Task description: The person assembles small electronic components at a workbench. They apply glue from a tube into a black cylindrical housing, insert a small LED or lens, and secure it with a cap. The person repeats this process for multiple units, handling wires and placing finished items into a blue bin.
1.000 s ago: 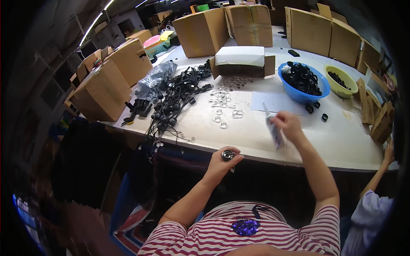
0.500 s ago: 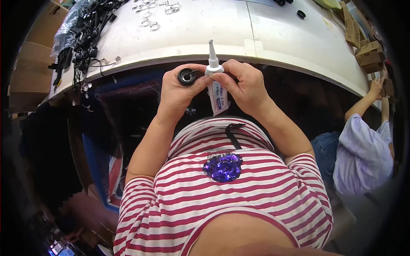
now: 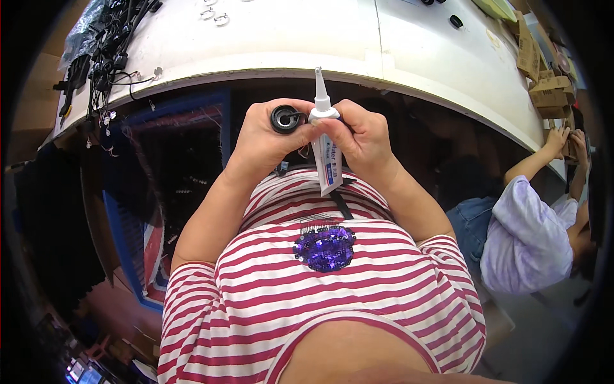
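My left hand (image 3: 259, 141) is closed around a black round hollow part (image 3: 276, 118) whose open end faces up, with a pale inside. A short dark wire shows at that part's right side. Between my hands a white squeeze tube (image 3: 331, 168) with a long tapered nozzle stands nozzle up, its flat end hanging toward my shirt. My right hand (image 3: 366, 137) pinches this tube just below its shoulder. The tip of my left thumb also reaches the tube there. Both hands are held just off the near table edge, and most fingers are hidden behind what they hold.
A white table (image 3: 288, 48) spans the far side. On it lie a bundle of black cables (image 3: 114, 51) at left, several metal rings (image 3: 220, 19) and a black ring (image 3: 455, 21). Cardboard boxes (image 3: 551, 96) and a co-worker (image 3: 527, 237) are at right; a blue-framed bin (image 3: 121, 243) sits low left.
The whole view has shifted a little. The tube sits slightly lower and more upright, and my left thumb now lies across its upper part. Both hands keep hold.
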`<state>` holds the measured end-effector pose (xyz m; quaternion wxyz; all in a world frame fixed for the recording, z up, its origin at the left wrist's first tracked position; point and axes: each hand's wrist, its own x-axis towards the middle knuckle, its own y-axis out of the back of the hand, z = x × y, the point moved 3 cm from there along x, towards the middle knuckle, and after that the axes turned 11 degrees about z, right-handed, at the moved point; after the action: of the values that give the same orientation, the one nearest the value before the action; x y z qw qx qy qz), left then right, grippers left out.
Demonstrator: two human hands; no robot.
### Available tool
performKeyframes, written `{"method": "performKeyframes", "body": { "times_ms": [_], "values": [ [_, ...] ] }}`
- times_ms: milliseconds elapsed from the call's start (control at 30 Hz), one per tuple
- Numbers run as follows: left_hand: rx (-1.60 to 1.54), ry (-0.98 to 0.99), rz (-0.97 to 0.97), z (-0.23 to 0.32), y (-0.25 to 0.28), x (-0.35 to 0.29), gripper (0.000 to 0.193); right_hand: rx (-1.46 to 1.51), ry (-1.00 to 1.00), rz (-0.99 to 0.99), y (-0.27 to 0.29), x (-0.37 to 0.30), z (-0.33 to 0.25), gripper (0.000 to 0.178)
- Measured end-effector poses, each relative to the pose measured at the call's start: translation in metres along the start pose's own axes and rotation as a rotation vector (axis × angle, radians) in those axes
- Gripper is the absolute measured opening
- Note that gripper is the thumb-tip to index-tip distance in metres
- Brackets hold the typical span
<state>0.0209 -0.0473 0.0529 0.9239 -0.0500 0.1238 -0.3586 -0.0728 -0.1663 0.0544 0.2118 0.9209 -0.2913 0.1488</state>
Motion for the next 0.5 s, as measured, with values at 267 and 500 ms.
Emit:
{"method": "performKeyframes", "body": {
  "times_ms": [267, 500],
  "values": [
    [-0.023, -0.033, -0.023, 0.0024, -0.0019, -0.0027, 0.021, 0.035, 0.032, -0.001, 0.0006, -0.0013, -0.0010, 0.027],
    [-0.031, -0.019, -0.025, 0.0010, -0.0015, -0.0052, 0.024, 0.030, 0.044, -0.016, 0.0002, -0.0001, -0.0048, 0.026]
  ]
}}
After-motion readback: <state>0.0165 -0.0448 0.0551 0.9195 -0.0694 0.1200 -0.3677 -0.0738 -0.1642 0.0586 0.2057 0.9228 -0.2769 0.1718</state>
